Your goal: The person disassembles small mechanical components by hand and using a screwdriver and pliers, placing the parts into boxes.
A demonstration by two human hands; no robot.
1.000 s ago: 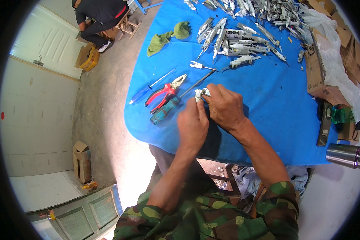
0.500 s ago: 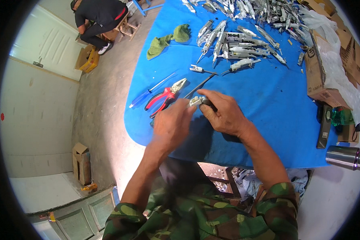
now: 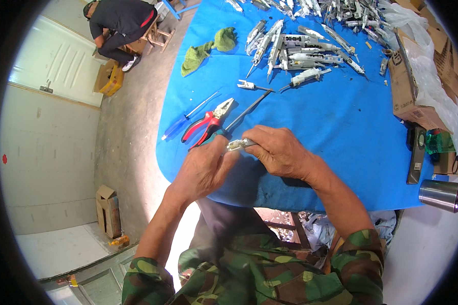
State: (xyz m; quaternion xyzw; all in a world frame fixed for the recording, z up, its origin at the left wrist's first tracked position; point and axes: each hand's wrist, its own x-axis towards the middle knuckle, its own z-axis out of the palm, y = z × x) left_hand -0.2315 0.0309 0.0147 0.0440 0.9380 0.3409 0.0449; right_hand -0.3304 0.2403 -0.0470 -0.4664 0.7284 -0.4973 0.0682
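Note:
Both my hands meet above the near edge of the blue-covered table. A small white and metal fitting (image 3: 235,145) sits between them, its pale forked end toward my left hand (image 3: 204,168). The fingers of that hand are closed about this end, partly hidden. My right hand (image 3: 280,152) is closed on the fitting's other end, thumb and forefinger pinching it. Just beyond the left hand lie red-and-black pliers (image 3: 208,122) and a screwdriver (image 3: 245,111) with a dark shaft and teal handle. A blue-handled screwdriver (image 3: 178,126) rests left of the pliers.
Farther off lie a small forked white part (image 3: 247,85), a green cloth (image 3: 198,57) and a heap of white-grey mechanical parts (image 3: 310,51). At right are a cardboard box (image 3: 417,109) and a steel flask (image 3: 444,195). Another person (image 3: 119,25) sits at upper left.
My hands and the fitting have shifted left and slightly nearer to me. The fitting is turned in my fingers, and its metal side shows more.

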